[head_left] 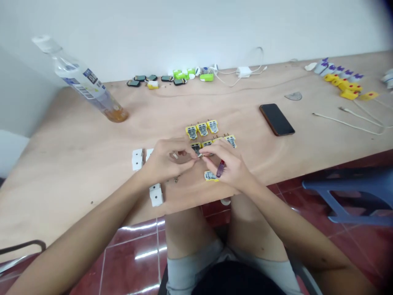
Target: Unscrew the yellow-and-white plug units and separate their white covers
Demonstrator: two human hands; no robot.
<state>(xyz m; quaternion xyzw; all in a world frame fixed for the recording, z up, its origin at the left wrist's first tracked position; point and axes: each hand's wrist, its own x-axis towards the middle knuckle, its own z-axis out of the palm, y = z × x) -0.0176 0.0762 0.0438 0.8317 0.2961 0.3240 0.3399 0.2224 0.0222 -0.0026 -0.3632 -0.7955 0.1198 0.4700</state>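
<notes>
Over the front of the table, my left hand (167, 162) is closed in a pinch, its thumb and forefinger on a tiny pale piece (199, 155) too small to name. My right hand (229, 164) meets it there with its fingertips. A small screwdriver (220, 168) with a purple and red handle is tucked in the right hand. Just beyond are rows of yellow plug housings (202, 128) with grey inner parts and pins, the nearer row partly hidden by my fingers. Another yellow housing (211, 176) lies below my right hand. White covers (156, 195) lie beside my left forearm.
A tall bottle (92, 88) stands at the left. Small green and dark gadgets (181, 75) and a white charger (244, 72) line the wall. A phone (277, 119), pale cables (350, 121) and yellow plugs (348, 93) lie right. A blue stool (346, 196) stands beside the table.
</notes>
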